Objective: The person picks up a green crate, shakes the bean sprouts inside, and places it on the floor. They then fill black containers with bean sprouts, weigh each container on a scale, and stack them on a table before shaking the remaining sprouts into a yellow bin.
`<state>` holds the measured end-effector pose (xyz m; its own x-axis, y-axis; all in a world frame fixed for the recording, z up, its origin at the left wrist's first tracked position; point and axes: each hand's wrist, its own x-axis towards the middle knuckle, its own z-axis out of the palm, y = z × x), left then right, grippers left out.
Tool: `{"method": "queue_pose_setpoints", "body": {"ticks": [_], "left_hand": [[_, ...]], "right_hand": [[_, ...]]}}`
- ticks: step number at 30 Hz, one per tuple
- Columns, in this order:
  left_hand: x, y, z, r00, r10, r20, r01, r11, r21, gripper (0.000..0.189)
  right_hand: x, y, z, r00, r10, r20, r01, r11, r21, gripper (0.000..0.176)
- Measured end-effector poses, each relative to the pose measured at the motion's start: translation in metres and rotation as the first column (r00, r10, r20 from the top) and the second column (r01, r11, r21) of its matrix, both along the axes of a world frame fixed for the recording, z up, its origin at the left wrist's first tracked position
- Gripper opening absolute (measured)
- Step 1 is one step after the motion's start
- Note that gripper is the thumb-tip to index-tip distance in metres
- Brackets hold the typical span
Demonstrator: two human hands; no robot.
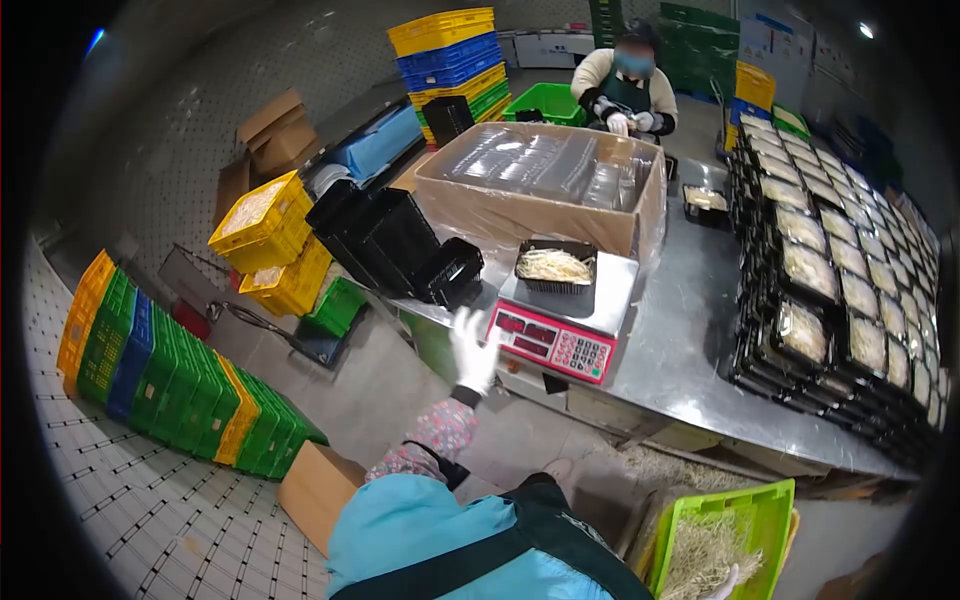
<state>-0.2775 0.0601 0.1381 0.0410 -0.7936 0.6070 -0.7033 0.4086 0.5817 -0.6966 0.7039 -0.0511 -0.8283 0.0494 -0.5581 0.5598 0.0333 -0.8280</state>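
My left hand (473, 352), in a white glove, is raised with fingers apart at the left edge of a red and white scale (555, 343). It holds nothing. A black tray of pale, thin mushrooms (553, 267) rests on the scale's metal plate. My right hand (724, 584), also gloved, shows only in part at the bottom right, over pale stringy mushrooms (703, 553) in a lime-green crate (776, 520). Its fingers are mostly cut off by the frame, so its grip is unclear.
Black empty trays (375, 232) are stacked left of the scale. Behind it stands a carton of clear lids (640, 225). Packed trays (803, 330) pile up at right on the metal table (672, 345). A co-worker (630, 85) stands at the far side. Green crates (190, 390) lie left.
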Motion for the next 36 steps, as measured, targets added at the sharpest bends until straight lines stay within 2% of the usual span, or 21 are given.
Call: {"method": "queue_pose_setpoints", "body": {"ticks": [3, 4, 5, 6, 7, 8, 9, 10, 11, 13, 16, 18, 21, 23, 25, 27, 29, 31, 33, 35, 36], "left_hand": [[0.060, -0.090, -0.006, 0.889, 0.312, 0.336, -0.297, 0.950, -0.095, 0.053], [0.072, -0.106, 0.004, 0.840, 0.301, 0.451, -0.348, 0.937, 0.024, 0.056], [0.078, -0.122, 0.012, 0.788, 0.252, 0.561, -0.388, 0.912, 0.135, 0.059], [0.089, -0.148, -0.011, 0.703, 0.266, 0.660, -0.472, 0.868, 0.153, 0.057], [0.105, -0.164, -0.018, 0.431, -0.017, 0.902, -0.419, 0.882, 0.217, 0.051], [0.082, -0.143, 0.033, 0.659, -0.058, 0.750, -0.420, 0.799, 0.431, 0.038], [0.110, -0.180, -0.030, 0.794, 0.095, 0.600, -0.350, 0.878, 0.325, 0.031], [0.112, -0.185, -0.034, 0.822, 0.104, 0.560, -0.304, 0.912, 0.276, 0.025], [0.113, -0.186, -0.027, 0.837, 0.087, 0.540, -0.269, 0.925, 0.268, 0.021], [0.112, -0.188, -0.026, 0.883, 0.107, 0.456, -0.251, 0.931, 0.267, 0.011], [0.104, -0.181, -0.013, 0.943, 0.139, 0.301, -0.222, 0.939, 0.264, 0.007], [0.109, -0.189, -0.023, 0.972, 0.144, 0.186, -0.195, 0.937, 0.292, 0.009], [0.103, -0.187, -0.029, 0.935, 0.127, 0.330, -0.226, 0.932, 0.282, 0.008], [0.098, -0.190, -0.032, 0.916, 0.152, 0.371, -0.260, 0.930, 0.262, 0.010], [0.098, -0.195, -0.033, 0.848, 0.090, 0.522, -0.280, 0.913, 0.297, 0.012], [0.096, -0.195, -0.027, 0.856, 0.124, 0.501, -0.290, 0.919, 0.268, 0.010], [0.095, -0.194, -0.016, 0.912, 0.141, 0.385, -0.267, 0.917, 0.298, 0.008], [0.100, -0.204, -0.023, 0.959, 0.193, 0.207, -0.222, 0.967, 0.124, 0.012], [0.080, -0.196, 0.010, 0.973, 0.232, 0.021, -0.229, 0.969, -0.097, 0.012], [0.046, -0.176, 0.065, 0.996, 0.048, -0.070, -0.068, 0.943, -0.326, 0.013], [0.021, -0.159, 0.090, 0.986, -0.108, -0.128, 0.061, 0.942, -0.330, 0.015]], "right_hand": [[-0.027, -0.029, -0.023, 0.996, 0.030, -0.084, -0.037, 0.996, -0.076, 0.085], [-0.016, -0.080, 0.036, 0.986, 0.122, 0.115, -0.078, 0.939, -0.334, 0.081], [-0.017, -0.104, 0.050, 0.986, 0.127, 0.111, -0.078, 0.925, -0.371, 0.078], [-0.019, -0.118, 0.048, 0.987, 0.125, 0.101, -0.075, 0.912, -0.403, 0.074], [-0.026, -0.130, 0.038, 0.998, 0.053, 0.022, -0.044, 0.956, -0.291, 0.070], [-0.032, -0.146, 0.031, 0.999, -0.006, -0.054, -0.004, 0.984, -0.179, 0.066], [-0.032, -0.161, 0.031, 0.986, -0.031, -0.165, -0.004, 0.978, -0.210, 0.060], [-0.032, -0.172, 0.031, 0.972, -0.043, -0.233, 0.001, 0.984, -0.178, 0.058], [-0.027, -0.181, 0.043, 0.994, -0.022, -0.110, -0.012, 0.954, -0.300, 0.058], [-0.018, -0.191, 0.043, 0.994, -0.054, -0.094, 0.023, 0.952, -0.304, 0.062], [-0.006, -0.197, 0.042, 0.980, -0.163, -0.115, 0.141, 0.973, -0.184, 0.065], [-0.003, -0.196, 0.041, 0.979, -0.186, -0.082, 0.168, 0.968, -0.187, 0.067], [0.005, -0.202, 0.055, 0.983, -0.176, -0.045, 0.160, 0.958, -0.236, 0.069], [0.004, -0.204, 0.055, 0.971, -0.233, -0.044, 0.226, 0.965, -0.130, 0.068], [0.002, -0.206, 0.055, 0.980, -0.198, -0.031, 0.189, 0.964, -0.188, 0.068], [-0.005, -0.209, 0.055, 0.989, -0.143, -0.020, 0.134, 0.960, -0.245, 0.067], [-0.016, -0.207, 0.044, 0.994, -0.103, -0.033, 0.088, 0.948, -0.305, 0.070], [-0.031, -0.202, 0.037, 0.996, -0.091, -0.024, 0.084, 0.974, -0.209, 0.074], [-0.036, -0.199, 0.038, 0.999, -0.025, 0.023, 0.030, 0.954, -0.297, 0.079], [-0.041, -0.200, 0.054, 0.993, 0.066, 0.094, -0.038, 0.960, -0.277, 0.079], [-0.043, -0.204, 0.057, 0.997, 0.076, 0.033, -0.064, 0.956, -0.286, 0.068]]}}
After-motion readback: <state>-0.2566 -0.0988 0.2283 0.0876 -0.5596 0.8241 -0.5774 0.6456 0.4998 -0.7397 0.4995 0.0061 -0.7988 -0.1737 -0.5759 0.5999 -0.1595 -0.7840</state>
